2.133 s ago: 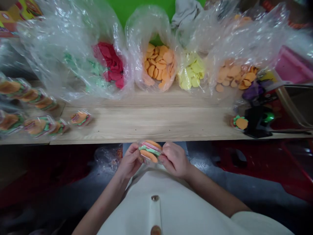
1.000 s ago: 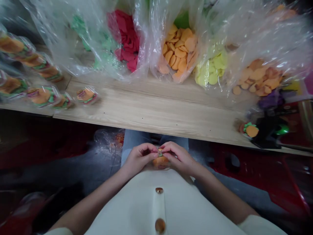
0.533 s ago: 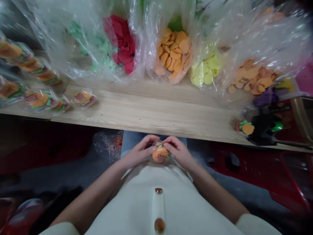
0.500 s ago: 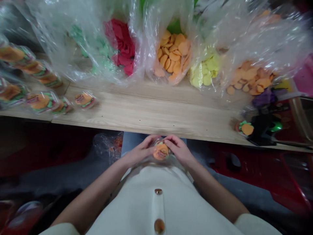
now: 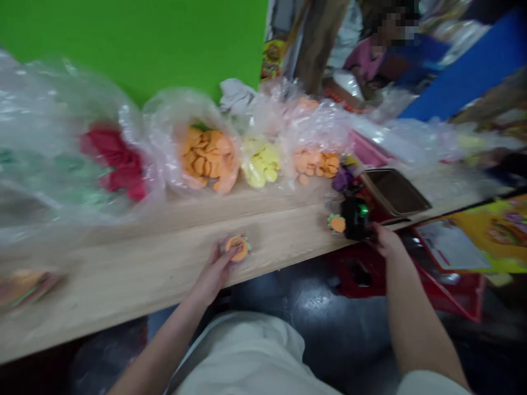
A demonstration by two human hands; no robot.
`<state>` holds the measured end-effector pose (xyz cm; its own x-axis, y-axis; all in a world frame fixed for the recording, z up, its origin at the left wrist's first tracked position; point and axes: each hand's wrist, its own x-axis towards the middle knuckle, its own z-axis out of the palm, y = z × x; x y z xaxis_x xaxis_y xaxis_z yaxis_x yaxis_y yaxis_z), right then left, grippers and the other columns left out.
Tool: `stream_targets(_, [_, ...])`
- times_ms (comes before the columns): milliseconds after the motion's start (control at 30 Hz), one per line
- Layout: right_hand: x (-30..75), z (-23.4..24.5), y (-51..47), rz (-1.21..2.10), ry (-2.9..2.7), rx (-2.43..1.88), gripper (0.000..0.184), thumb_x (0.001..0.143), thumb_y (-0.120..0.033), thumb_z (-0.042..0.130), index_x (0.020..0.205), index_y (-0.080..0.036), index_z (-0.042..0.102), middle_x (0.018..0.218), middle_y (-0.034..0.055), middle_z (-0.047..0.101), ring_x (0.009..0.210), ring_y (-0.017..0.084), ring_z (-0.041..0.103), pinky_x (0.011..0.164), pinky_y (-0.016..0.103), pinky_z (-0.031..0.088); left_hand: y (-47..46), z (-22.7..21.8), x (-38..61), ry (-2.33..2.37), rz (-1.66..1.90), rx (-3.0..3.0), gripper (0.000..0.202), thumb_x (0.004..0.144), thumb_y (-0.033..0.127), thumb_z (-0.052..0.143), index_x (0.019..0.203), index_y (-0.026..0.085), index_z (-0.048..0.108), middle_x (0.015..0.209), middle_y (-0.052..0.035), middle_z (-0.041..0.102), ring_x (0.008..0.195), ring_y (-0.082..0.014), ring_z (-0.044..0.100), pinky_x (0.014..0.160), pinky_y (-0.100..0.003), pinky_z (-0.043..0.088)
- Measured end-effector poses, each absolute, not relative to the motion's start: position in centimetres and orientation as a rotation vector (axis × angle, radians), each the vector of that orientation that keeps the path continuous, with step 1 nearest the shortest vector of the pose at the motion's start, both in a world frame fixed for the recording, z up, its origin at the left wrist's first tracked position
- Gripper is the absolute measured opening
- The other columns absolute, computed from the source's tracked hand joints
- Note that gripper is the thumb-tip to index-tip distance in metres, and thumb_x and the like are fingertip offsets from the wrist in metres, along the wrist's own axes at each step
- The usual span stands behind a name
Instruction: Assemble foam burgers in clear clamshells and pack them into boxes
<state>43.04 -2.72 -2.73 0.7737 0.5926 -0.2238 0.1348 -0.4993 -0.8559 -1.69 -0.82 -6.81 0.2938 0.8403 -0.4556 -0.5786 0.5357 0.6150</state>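
My left hand (image 5: 214, 271) rests on the wooden table (image 5: 164, 263) near its front edge, fingers closed on a small orange and green burger-shaped piece in clear wrap (image 5: 236, 248). My right hand (image 5: 385, 240) reaches to the right and touches a black device with a green light (image 5: 354, 218); its fingers are blurred. A second burger-shaped piece (image 5: 336, 223) lies just left of that device.
Clear plastic bags line the back of the table: red pieces (image 5: 115, 162), orange discs (image 5: 208, 156), yellow discs (image 5: 260, 162), more orange discs (image 5: 315, 163). A dark tray (image 5: 395, 192) sits at right. Another person (image 5: 370, 55) sits beyond. Wrapped pieces (image 5: 24, 285) lie far left.
The view swung right and up. My hands parted: the left carried the wrapped piece from my lap onto the table, the right reached out to the black device.
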Motion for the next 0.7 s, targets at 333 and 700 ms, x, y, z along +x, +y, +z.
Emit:
stream_targets(333, [45.5, -3.7, -3.2, 0.945, -0.233, -1.692, 0.013, 0.065, -0.014, 0.066, 0.073, -0.016, 0.056, 0.072, 0.0034, 0.061, 0.065, 0.016, 0.058, 0.059, 0.040, 0.056, -0.6, -8.5, -1.8, 0.915, 0.954, 0.388, 0.040, 0.067, 0.016, 0.072, 0.103, 0.023, 0.058, 0.104, -0.0003, 0.064, 0.083, -0.0110, 0.064, 0.070, -0.016, 0.054])
stream_targets(700, [40.7, -10.8, -5.1, 0.390, -0.243, -1.519, 0.022, 0.062, -0.032, 0.062, 0.066, -0.018, 0.046, 0.085, -0.0006, 0.052, 0.077, 0.010, 0.054, 0.075, 0.027, 0.052, -0.3, -7.8, -1.3, 0.920, 0.974, 0.369, 0.035, 0.067, 0.010, 0.070, 0.098, 0.021, 0.061, 0.099, -0.0008, 0.065, 0.076, -0.0115, 0.064, 0.068, -0.017, 0.055])
